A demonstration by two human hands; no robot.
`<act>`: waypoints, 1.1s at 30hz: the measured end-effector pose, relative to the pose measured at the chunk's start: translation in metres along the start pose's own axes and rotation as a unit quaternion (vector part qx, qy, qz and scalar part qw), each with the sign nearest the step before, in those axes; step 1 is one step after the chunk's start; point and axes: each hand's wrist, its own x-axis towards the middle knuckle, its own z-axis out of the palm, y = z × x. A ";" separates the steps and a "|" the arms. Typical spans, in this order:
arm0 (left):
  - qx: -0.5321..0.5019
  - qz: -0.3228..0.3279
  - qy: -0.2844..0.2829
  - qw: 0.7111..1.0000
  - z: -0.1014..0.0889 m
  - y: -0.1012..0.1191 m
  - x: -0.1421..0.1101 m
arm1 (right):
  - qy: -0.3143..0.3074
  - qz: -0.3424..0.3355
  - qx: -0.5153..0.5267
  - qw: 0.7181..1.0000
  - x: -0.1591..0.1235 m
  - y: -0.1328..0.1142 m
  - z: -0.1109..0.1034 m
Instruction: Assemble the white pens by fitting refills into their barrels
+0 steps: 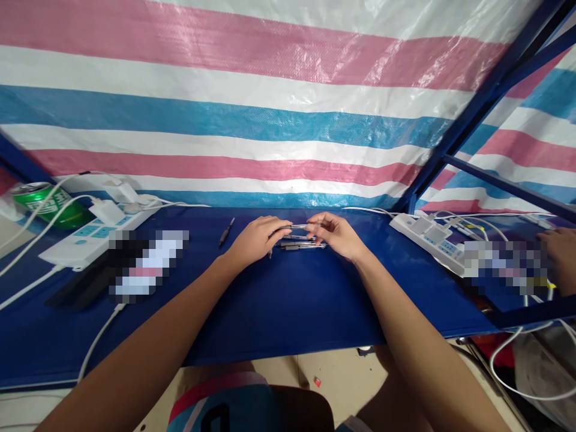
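Between my two hands a slim clear-barrelled pen is held level, just above the blue tabletop. My left hand is closed on its left end, thumb underneath and fingers on top. The other end is pinched by the thumb and fingers of my right hand. Several more pens lie side by side on the table right below, partly hidden by my hands. A single dark pen lies apart, to the left of my left hand.
To the left are a white power strip with plugs, a green can on its side and a blurred phone on a cable. Another power strip sits right, near a blue metal post. Another person's hand shows at the far right.
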 end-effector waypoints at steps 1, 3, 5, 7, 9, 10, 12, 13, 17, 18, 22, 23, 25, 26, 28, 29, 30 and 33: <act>-0.002 0.002 0.000 1.000 0.000 0.000 0.000 | -0.001 0.004 -0.003 1.000 0.000 0.000 0.000; -0.003 0.006 -0.004 1.000 0.000 0.001 -0.001 | -0.007 0.005 -0.012 1.000 0.000 0.001 0.000; -0.004 0.007 -0.009 1.000 0.000 0.001 -0.001 | -0.011 0.001 -0.018 1.000 0.000 0.001 0.000; -0.005 0.006 -0.009 1.000 0.001 0.001 -0.001 | -0.013 0.001 -0.019 1.000 0.000 0.001 0.000; -0.009 0.007 -0.007 1.000 0.001 0.001 -0.001 | -0.014 -0.006 -0.023 1.000 0.000 0.001 0.000; -0.010 0.008 -0.006 1.000 0.001 0.001 -0.001 | -0.015 -0.011 -0.026 0.999 0.000 0.001 0.001; -0.012 0.011 -0.005 1.000 0.001 0.001 -0.002 | -0.017 -0.018 -0.034 0.999 0.000 0.002 0.001; -0.012 0.012 -0.006 1.000 0.001 0.001 -0.002 | -0.018 -0.020 -0.038 0.999 0.000 0.003 0.002; -0.012 0.013 -0.012 1.000 0.001 0.002 -0.002 | -0.014 -0.024 -0.042 0.999 0.001 0.005 0.004; -0.013 0.012 -0.013 1.000 0.001 0.003 -0.002 | -0.017 -0.023 -0.043 0.999 0.001 0.005 0.004; -0.012 0.002 -0.010 1.000 -0.002 0.005 -0.002 | 0.013 -0.054 -0.086 0.995 0.002 0.006 0.000; -0.012 -0.002 -0.005 1.000 -0.003 0.005 -0.001 | 0.030 -0.065 -0.093 0.993 0.003 0.006 -0.002; -0.013 -0.002 0.017 1.000 -0.005 0.004 0.000 | 0.054 -0.081 -0.097 0.990 0.004 0.008 -0.006; -0.012 0.001 0.032 0.999 -0.006 0.003 0.000 | 0.063 -0.088 -0.098 0.989 0.005 0.009 -0.009; -0.007 0.004 0.064 0.998 -0.009 0.001 0.001 | 0.077 -0.099 -0.104 0.987 0.007 0.010 -0.013; -0.005 0.003 0.075 0.997 -0.010 -0.001 0.002 | 0.082 -0.102 -0.108 0.985 0.007 0.010 -0.015; -0.005 -0.001 0.082 0.997 -0.010 -0.002 0.002 | 0.088 -0.104 -0.113 0.984 0.007 0.010 -0.016; -0.009 -0.021 0.086 0.996 -0.013 -0.006 0.003 | 0.099 -0.101 -0.125 0.982 0.007 0.008 -0.019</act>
